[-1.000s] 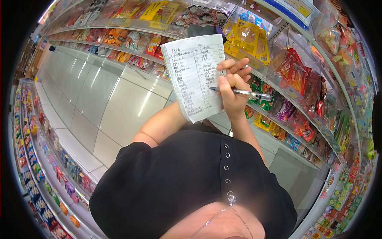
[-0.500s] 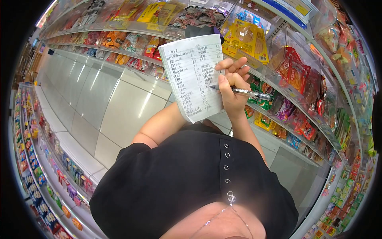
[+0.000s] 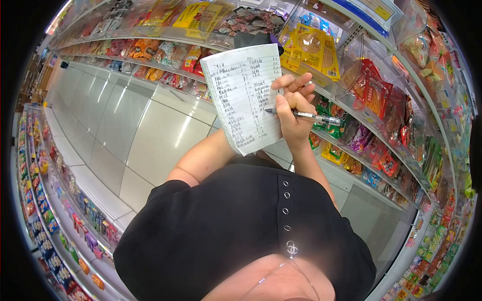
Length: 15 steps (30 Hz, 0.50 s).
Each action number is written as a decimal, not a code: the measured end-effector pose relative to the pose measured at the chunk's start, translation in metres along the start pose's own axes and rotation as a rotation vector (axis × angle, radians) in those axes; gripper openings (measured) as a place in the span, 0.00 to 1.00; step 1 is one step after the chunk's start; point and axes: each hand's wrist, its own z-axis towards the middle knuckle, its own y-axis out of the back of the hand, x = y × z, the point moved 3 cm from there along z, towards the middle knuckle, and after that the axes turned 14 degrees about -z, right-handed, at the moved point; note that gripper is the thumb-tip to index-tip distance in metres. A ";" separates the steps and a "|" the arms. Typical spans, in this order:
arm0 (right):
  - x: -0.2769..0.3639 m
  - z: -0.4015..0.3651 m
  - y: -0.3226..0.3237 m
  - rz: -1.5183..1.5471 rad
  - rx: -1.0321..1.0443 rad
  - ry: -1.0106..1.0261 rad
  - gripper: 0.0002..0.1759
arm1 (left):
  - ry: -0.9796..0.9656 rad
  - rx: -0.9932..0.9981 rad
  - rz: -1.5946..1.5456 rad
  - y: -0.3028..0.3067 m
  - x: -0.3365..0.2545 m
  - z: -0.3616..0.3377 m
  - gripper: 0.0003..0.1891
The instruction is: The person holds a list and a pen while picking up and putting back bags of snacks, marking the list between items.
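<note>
An open notebook (image 3: 246, 100) with handwritten lines on its page is tilted in front of my chest. My left hand (image 3: 296, 83) supports it from behind; the palm is hidden, and fingers show past the right edge. My right hand (image 3: 296, 118) is closed around a clear-barrelled pen (image 3: 321, 119) with a dark tip. The pen tip points left, close to the page's right-hand column. Whether it touches the paper, I cannot tell.
Shelves of packaged snacks (image 3: 371, 90) curve across the top and right. Another shelf with small packets (image 3: 75, 220) runs along the left. Pale floor tiles (image 3: 150, 135) show between them. A dark object (image 3: 251, 40) sits behind the notebook's top edge.
</note>
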 end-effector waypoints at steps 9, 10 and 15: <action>-0.005 -0.002 0.003 -0.009 -0.002 -0.036 0.11 | 0.010 -0.069 -0.026 0.000 0.000 0.004 0.24; -0.006 -0.006 0.008 -0.148 0.038 -0.080 0.07 | -0.039 -0.120 -0.093 0.010 0.008 0.004 0.26; -0.026 -0.008 0.002 -0.189 0.076 -0.163 0.09 | -0.869 -0.480 0.268 -0.006 0.056 0.018 0.33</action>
